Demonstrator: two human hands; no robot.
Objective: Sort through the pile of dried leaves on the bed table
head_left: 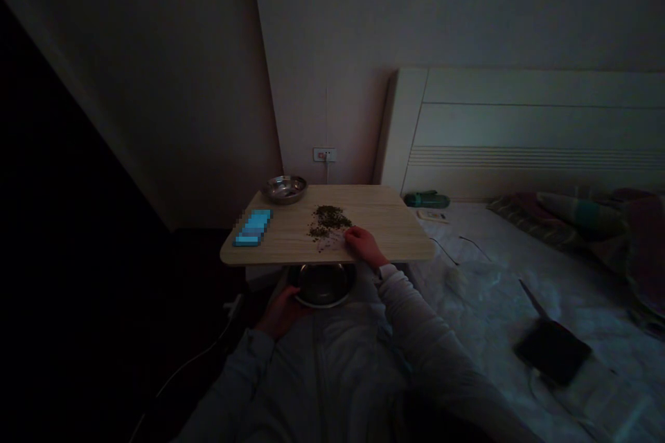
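My left hand (283, 309) is closed on the left rim of a metal bowl (325, 301), which I hold at lap height under the table's front edge. My right hand (363, 245) rests over the front of the small wooden table (384, 211), fingers curled together. Whatever is between those fingertips is too small and dark to make out. Just left of them spreads a loose pile of small dark green bits (330, 219), like beans or dried leaves. A thin pale purplish patch (331, 242) lies between the pile and the edge.
A second metal bowl (285, 190) stands at the table's back left, with a lit phone (253, 228) in front of it. On the bed to the right lie a green case (427, 199), a pale device (433, 216) and a black object (553, 351). A wall socket (325, 154) is behind.
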